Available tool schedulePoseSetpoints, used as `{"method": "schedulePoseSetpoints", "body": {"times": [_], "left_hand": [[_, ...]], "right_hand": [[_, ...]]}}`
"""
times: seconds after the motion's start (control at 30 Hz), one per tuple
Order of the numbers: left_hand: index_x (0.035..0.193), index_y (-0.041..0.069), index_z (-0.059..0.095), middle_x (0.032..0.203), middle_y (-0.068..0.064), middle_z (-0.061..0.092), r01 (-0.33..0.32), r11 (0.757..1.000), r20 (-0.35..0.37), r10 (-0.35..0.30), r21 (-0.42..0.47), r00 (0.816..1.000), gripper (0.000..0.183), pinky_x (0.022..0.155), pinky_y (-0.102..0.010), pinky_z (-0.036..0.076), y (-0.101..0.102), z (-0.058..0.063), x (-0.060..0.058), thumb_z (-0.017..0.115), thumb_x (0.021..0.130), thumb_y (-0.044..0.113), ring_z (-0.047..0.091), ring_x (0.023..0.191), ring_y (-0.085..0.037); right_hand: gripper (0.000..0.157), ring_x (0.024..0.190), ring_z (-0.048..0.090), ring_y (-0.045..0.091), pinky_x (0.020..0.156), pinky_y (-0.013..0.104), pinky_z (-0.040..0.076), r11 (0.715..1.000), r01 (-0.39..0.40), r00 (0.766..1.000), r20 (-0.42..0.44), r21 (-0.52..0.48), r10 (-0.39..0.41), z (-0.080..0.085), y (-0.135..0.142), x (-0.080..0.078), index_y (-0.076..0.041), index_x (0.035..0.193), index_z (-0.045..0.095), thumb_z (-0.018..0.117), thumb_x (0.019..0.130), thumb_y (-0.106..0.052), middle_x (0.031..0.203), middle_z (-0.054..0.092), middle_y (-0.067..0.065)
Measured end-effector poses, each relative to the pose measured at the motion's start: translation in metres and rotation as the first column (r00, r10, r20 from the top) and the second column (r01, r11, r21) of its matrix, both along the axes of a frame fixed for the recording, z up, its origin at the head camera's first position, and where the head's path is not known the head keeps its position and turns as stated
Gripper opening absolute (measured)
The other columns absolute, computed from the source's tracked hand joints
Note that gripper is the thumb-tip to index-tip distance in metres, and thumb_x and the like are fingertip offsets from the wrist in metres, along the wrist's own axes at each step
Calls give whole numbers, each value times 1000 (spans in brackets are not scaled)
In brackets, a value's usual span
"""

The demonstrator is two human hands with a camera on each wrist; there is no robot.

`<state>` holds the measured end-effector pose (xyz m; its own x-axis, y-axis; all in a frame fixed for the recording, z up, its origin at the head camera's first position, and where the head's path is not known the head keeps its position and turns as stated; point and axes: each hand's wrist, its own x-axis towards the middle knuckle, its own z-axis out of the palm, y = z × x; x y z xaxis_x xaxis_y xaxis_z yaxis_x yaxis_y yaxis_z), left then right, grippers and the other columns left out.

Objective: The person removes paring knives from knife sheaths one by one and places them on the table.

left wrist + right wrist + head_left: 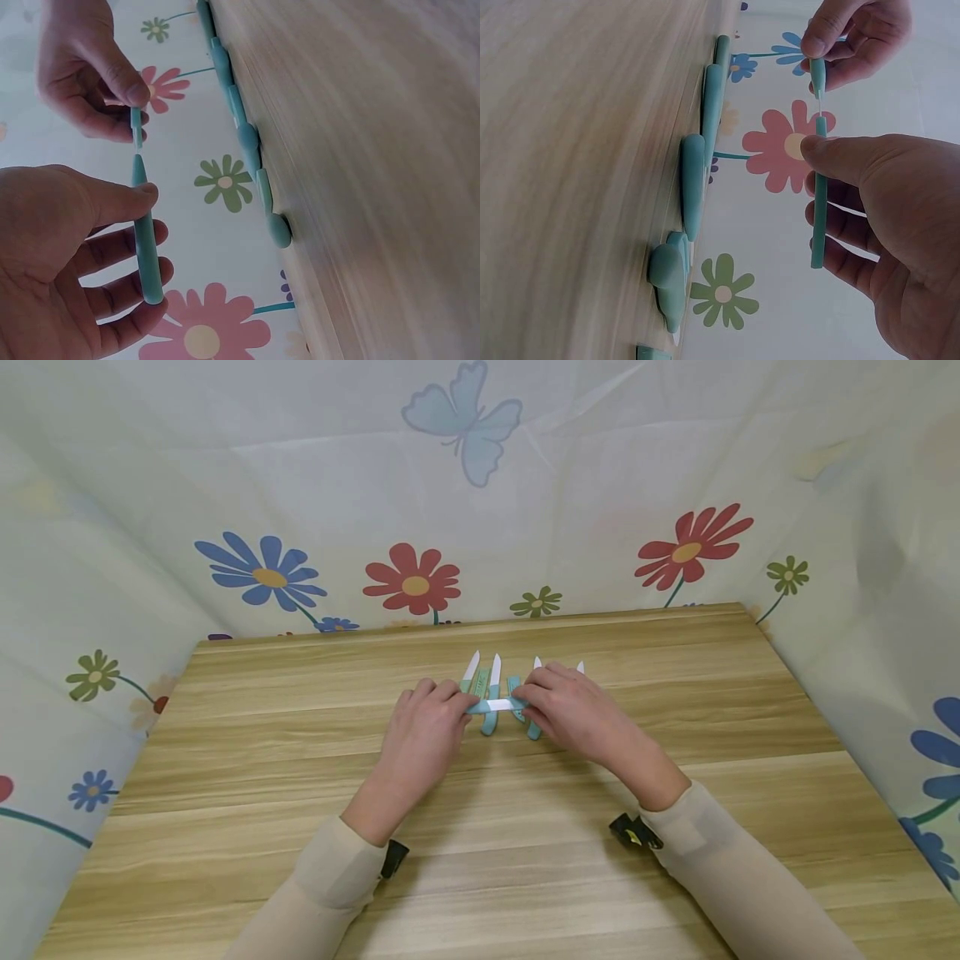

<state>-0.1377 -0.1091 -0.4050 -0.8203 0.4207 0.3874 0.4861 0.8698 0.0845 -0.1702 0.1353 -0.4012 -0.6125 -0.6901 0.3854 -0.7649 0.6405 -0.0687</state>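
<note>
My left hand point(423, 727) pinches the teal handle point(148, 255) of a small knife point(498, 705) between thumb and fingers. Opposite it, my right hand point(573, 710) pinches a flat teal blade sheath point(820, 217). Between the two teal pieces a short length of white blade shows in the head view. Both hands hold this knife level, raised above the table. Under and beyond the hands lie several similar knives, among them one point(491, 693) with its white blade pointing away. Loose sheaths, a green one point(482, 682) and a teal one point(514, 687), lie between them.
The wooden table point(300, 793) reaches back to a white cloth point(315, 485) printed with flowers and a butterfly. Similar cloth hangs at the left and right sides. Black straps point(636, 832) sit at both wrists, by the light sleeves.
</note>
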Motion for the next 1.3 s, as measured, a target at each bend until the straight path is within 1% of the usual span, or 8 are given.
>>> {"method": "schedulePoseSetpoints", "body": {"times": [0.27,0.53,0.8,1.07,1.3], "left_hand": [[118,14,81,103,-1,70,-1,1000,4,1,-2,1000,25,70,-34,44,0,0,0,84,94,16,55,88,-23],[117,13,81,103,0,70,3,1000,-11,-3,2,1000,24,69,-34,43,-1,0,0,85,93,15,54,88,-23],[118,13,81,103,-1,70,-5,1000,2,5,8,1000,24,70,-34,43,0,1,1,84,93,15,54,88,-23],[118,13,81,103,0,69,-9,1000,12,9,14,1000,24,71,-34,43,-1,0,1,84,94,15,53,88,-23],[117,13,81,104,-1,70,-10,1000,9,9,22,1000,23,71,-35,44,-1,0,1,83,94,14,55,90,-23]], "right_hand": [[26,96,62,25,86,37,54,1000,-7,1000,-3,5,7,1,0,0,-3,116,78,85,92,-10,106,70,7],[26,97,63,25,88,37,55,1000,-9,1000,-7,6,9,1,1,0,-3,116,78,85,93,-11,107,71,7],[25,98,63,26,88,38,55,1000,-16,1000,-9,-13,16,0,2,0,-2,115,78,85,92,-10,106,71,8],[25,100,63,27,90,39,55,1000,-17,1000,-7,-9,17,0,3,0,-3,116,78,84,93,-10,106,70,8],[26,100,63,27,91,40,55,1000,-16,1000,-14,-10,16,0,4,0,-2,116,77,85,92,-10,106,70,8]]}}
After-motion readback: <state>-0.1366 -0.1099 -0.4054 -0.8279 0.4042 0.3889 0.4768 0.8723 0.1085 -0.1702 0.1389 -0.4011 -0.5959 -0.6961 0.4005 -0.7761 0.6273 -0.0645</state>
